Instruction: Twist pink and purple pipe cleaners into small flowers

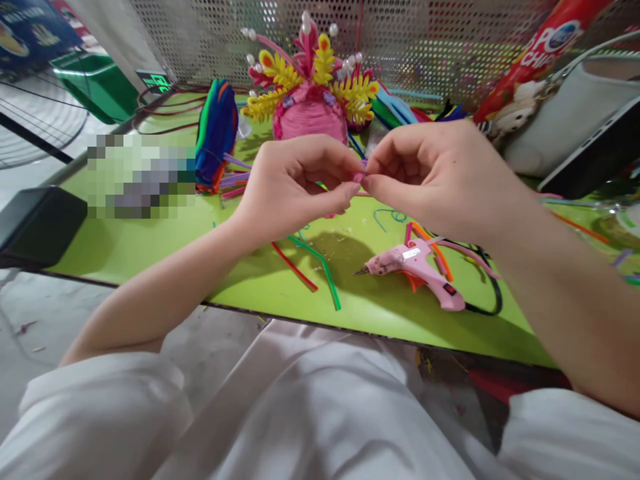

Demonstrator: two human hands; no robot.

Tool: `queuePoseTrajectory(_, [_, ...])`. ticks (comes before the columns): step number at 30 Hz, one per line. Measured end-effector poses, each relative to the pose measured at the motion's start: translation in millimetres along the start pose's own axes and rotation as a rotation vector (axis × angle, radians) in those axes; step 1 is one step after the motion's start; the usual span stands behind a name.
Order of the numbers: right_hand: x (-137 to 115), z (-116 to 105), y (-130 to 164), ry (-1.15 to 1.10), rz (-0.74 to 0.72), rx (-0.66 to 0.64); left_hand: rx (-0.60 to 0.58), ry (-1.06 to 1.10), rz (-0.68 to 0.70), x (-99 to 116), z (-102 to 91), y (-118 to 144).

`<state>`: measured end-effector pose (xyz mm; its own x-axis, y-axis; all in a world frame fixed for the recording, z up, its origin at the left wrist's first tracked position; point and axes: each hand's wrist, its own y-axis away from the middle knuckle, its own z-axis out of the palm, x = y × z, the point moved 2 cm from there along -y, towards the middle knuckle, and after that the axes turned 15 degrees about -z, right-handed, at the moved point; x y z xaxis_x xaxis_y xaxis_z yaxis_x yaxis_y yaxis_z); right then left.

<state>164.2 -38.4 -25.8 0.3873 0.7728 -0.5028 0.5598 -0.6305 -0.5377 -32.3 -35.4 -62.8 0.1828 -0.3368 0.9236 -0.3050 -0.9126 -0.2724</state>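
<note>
My left hand [295,177] and my right hand [427,170] meet above the green table, thumbs and fingertips pinched together. Between them is a small piece of pink pipe cleaner [358,178], mostly hidden by the fingers; a bit of purple shows just above it. Behind my hands stands a pink wrapped craft piece [310,120] topped with yellow leaf-like sprigs [280,70] and white pearl beads [306,25]. Below my right hand a pink hot glue gun [415,263] lies on its side, nozzle pointing left.
Green [327,283] and red pipe cleaners [295,267] lie near the table's front edge [300,319]. A bundle of blue pipe cleaners [217,133] is at the back left, a black box [43,227] at the left corner. A red chip can [540,57] and white bag [565,107] stand at right.
</note>
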Motion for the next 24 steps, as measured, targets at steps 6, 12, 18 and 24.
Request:
queuePoseTrajectory(6, [0.3, 4.1, -2.1, 0.117, -0.062, -0.031, -0.086, -0.015, -0.028, 0.8, -5.2, -8.3])
queuePoseTrajectory(12, [4.1, -9.8, -19.6, 0.250, -0.178, 0.078, 0.090, -0.070, 0.237, -0.7, -51.8, -39.5])
queuePoseTrajectory(18, [27.9, -39.4, -22.6, 0.519, -0.062, 0.005, 0.299, -0.167, 0.045, -12.9, -113.3, -51.5])
queuePoseTrajectory(24, [71.0, -89.7, 18.2, 0.486, -0.020, 0.045, 0.296, -0.079, -0.056, -29.0, -111.7, -46.5])
